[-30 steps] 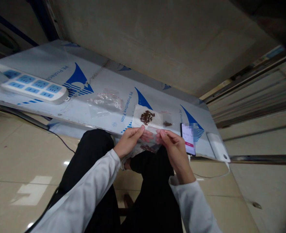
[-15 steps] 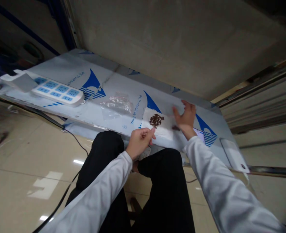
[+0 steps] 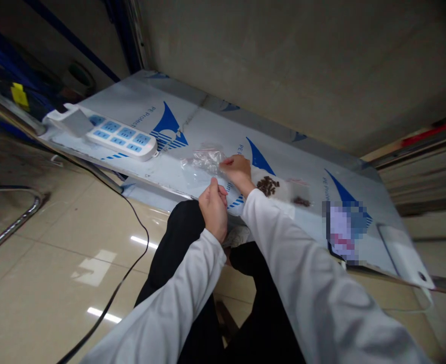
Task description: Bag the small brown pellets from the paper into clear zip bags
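Note:
My right hand (image 3: pixel 236 169) is at the near right edge of some crumpled clear plastic bags (image 3: pixel 204 157), its fingertips pinched on the plastic. Just in front of my lap is my left hand (image 3: pixel 214 207), its thumb pressed against curled fingers; whatever they may hold is hidden. Right of my right hand, a heap of small dark brown pieces (image 3: pixel 268 186) lies on a white sheet (image 3: pixel 286 208), which my right sleeve partly covers. Beside the heap lies a small clear bag (image 3: pixel 299 190) with a few brown pieces in its lower end.
The table (image 3: pixel 223 126) has a film-covered top with blue print. A white power strip (image 3: pixel 128 140) with a plugged-in adapter lies left. On the right are a pixelated phone (image 3: pixel 340 227) and a flat white device (image 3: pixel 402 253). A black cable (image 3: pixel 132 202) hangs down to the floor.
My right hand has moved left from the far side of the white sheet to the plastic bags. The small bag with brown pieces now lies uncovered. The view has shifted left.

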A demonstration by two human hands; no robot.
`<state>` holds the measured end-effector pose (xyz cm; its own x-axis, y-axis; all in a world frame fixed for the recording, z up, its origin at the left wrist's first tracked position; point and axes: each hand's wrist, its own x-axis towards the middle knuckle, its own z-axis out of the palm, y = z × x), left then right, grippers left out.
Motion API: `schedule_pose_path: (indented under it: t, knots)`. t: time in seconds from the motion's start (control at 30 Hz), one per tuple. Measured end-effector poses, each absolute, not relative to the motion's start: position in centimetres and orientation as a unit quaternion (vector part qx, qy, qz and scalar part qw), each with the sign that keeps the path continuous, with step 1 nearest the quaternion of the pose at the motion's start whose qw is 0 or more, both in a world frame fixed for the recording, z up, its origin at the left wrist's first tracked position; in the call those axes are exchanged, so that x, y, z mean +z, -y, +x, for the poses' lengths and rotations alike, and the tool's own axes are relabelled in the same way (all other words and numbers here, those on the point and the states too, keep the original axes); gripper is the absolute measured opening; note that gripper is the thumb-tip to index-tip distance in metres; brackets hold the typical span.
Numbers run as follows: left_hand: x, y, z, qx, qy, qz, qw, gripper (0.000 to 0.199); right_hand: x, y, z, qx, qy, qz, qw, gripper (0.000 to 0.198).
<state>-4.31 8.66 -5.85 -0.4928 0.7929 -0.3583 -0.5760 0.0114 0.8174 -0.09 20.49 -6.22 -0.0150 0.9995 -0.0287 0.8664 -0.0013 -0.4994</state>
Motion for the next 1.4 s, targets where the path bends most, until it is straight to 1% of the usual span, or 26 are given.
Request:
schedule_pose_path:
  t: [0.13,0.3,0.37,0.5,0.57,0.67,0.73,0.8,0.83,0.9,0.97,1.03,1.07,1.13,1.2,1.23,1.33,1.4]
  knots:
    - [-5.9,-9.0,-4.5,0.699,-0.504,0.106,0.496,0.041,-5.2,-20.8,2.1,0.199,0.656,-0.681,0.257,0.017]
    - [-6.1,-9.1,-4.8,0.696,-0.512,0.105,0.492,0.039,-3.0,-21.0,4.4,0.161,0.661,-0.667,0.303,0.015]
    - [-6.2,-9.1,-4.8,0.696,-0.513,0.116,0.489,0.039,-2.4,-20.9,4.7,0.129,0.697,-0.638,0.302,0.014]
    - [-6.5,-9.1,-4.6,0.694,-0.519,0.136,0.48,0.04,-1.4,-20.6,4.4,0.073,0.757,-0.603,0.24,0.01]
    - [-6.7,-9.1,-4.6,0.692,-0.527,0.145,0.472,0.042,-0.6,-20.4,4.2,0.041,0.764,-0.602,0.229,0.008]
    - [-6.5,-8.9,-4.6,0.695,-0.532,0.185,0.447,0.042,0.5,-18.7,4.7,0.02,0.76,-0.586,0.28,0.008]
    - [-6.3,-8.6,-4.6,0.694,-0.523,0.229,0.44,0.036,0.8,-16.1,5.5,0.03,0.754,-0.565,0.334,0.01]
    - [-5.9,-8.3,-4.2,0.682,-0.498,0.273,0.461,0.028,0.4,-12.6,6.3,0.048,0.741,-0.553,0.377,0.011]
    - [-5.8,-8.1,-3.9,0.671,-0.484,0.294,0.48,0.028,0.0,-10.8,6.7,0.059,0.73,-0.555,0.394,0.011]
    - [-5.6,-7.8,-3.2,0.64,-0.47,0.333,0.509,0.03,-0.9,-7.4,7.4,0.095,0.7,-0.569,0.421,0.01]
    - [-5.7,-7.6,-2.6,0.621,-0.484,0.359,0.502,0.032,-1.9,-4.9,7.9,0.154,0.644,-0.588,0.464,0.011]
    - [-5.9,-7.5,-2.2,0.621,-0.503,0.352,0.487,0.039,-2.6,-3.4,8.3,0.219,0.57,-0.595,0.522,0.015]
    - [-6.0,-7.5,-2.1,0.616,-0.503,0.339,0.503,0.043,-2.9,-3.0,8.5,0.248,0.536,-0.592,0.548,0.017]
    - [-6.0,-7.4,-2.3,0.576,-0.474,0.318,0.586,0.046,-3.2,-2.5,9.0,0.3,0.484,-0.581,0.581,0.022]
    - [-5.8,-7.3,-2.6,0.527,-0.44,0.318,0.654,0.04,-3.2,-2.4,9.6,0.366,0.447,-0.569,0.586,0.025]
    - [-5.7,-7.2,-2.8,0.516,-0.432,0.327,0.664,0.037,-3.3,-2.4,9.9,0.404,0.429,-0.557,0.585,0.026]
    - [-5.4,-6.9,-2.9,0.529,-0.452,0.347,0.629,0.031,-3.6,-2.3,10.9,0.506,0.384,-0.507,0.583,0.024]
    - [-5.4,-6.8,-2.9,0.528,-0.461,0.368,0.611,0.03,-4.0,-2.3,11.5,0.543,0.376,-0.483,0.575,0.023]
